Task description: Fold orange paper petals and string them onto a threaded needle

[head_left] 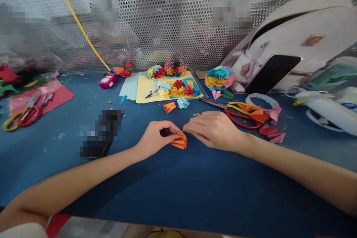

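Note:
Between thumb and fingers, my left hand [158, 137] pinches a pleated orange paper piece [181, 142] just above the blue table [178, 189]. Close beside its upper edge is my right hand [213, 130], fingers curled together at what looks like a thin strand or edge; what they grip is too small to make out. Just beyond the hands lie another folded orange paper piece [169, 107] and a light blue one [183, 103]. Red and yellow-handled scissors [242, 113] rest right of my right hand, partly under orange paper scraps [258, 114].
A yellow sheet [143, 91] carries several folded paper pieces and a pen. Paper flower balls [220, 78] line the back by a perforated metal screen [167, 18]. A backpack [301, 33] with a phone [275, 72] stands right. More scissors [26, 115] lie left, on red paper [60, 95].

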The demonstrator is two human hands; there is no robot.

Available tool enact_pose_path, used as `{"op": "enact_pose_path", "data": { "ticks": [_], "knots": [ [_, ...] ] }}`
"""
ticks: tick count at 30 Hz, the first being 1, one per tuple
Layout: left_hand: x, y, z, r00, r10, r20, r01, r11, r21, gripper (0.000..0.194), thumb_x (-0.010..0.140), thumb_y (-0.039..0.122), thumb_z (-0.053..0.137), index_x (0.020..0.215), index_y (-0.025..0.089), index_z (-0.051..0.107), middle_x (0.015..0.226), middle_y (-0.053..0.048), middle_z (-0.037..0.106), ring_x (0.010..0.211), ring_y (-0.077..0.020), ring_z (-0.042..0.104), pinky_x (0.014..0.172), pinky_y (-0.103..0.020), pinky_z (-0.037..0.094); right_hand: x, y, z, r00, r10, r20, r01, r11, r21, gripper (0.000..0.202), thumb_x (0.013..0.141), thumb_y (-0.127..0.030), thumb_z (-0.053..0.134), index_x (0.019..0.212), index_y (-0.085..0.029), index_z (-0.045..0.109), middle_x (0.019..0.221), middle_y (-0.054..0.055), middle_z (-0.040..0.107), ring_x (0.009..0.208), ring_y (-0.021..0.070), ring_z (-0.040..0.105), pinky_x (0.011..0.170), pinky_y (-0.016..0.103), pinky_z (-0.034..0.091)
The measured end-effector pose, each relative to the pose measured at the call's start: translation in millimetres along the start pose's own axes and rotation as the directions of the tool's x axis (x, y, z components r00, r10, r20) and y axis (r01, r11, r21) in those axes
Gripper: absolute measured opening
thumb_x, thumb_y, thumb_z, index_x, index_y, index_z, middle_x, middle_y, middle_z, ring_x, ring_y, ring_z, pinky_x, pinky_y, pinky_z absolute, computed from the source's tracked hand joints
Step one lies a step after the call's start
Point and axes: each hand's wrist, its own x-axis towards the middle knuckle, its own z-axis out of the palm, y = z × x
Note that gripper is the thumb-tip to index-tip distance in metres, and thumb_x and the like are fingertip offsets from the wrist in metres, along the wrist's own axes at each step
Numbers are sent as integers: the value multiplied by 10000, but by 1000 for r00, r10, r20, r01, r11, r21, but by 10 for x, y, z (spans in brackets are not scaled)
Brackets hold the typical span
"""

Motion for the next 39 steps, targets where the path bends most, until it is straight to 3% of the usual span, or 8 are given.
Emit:
{"op": "enact_pose_path", "data": {
  "ticks": [11, 20, 31, 39],
  "knots": [
    [-10, 32, -34, 985, 172, -16, -170, 983, 61, 167, 915, 218, 674, 791, 177, 778, 826, -51, 765, 792, -169, 689, 779, -291, 531, 26, -48, -46, 998, -60, 1, 60, 993, -102, 292, 1050, -185, 410, 933, -172, 677, 714, 11, 627, 611, 144, 504, 629, 307, 300],
    [-8, 51, -21, 988, 155, -20, -154, 987, 52, 119, 841, 198, 745, 725, 174, 740, 750, -26, 705, 733, -153, 644, 732, -274, 496, 31, -91, -45, 993, -112, 35, 117, 977, -178, 286, 1019, -119, 409, 885, -181, 654, 708, 15, 630, 620, 146, 486, 620, 321, 270],
    [-26, 88, -14, 980, 196, 41, -200, 958, 206, 176, 890, 73, 620, 745, 165, 659, 783, -7, 610, 796, -154, 586, 751, -264, 441, 31, -117, -48, 992, -115, 44, 122, 969, -214, 286, 1003, -94, 413, 869, -182, 649, 691, -2, 622, 615, 152, 464, 639, 326, 290],
    [-18, 143, -38, 984, 171, 54, -177, 975, 132, 185, 859, 62, 655, 700, 151, 624, 758, 13, 589, 750, -122, 566, 722, -238, 414, 49, -118, -54, 994, -107, 16, 108, 975, -193, 281, 1037, -151, 422, 878, -167, 653, 691, 5, 602, 622, 151, 476, 632, 323, 285]
  ]
}}
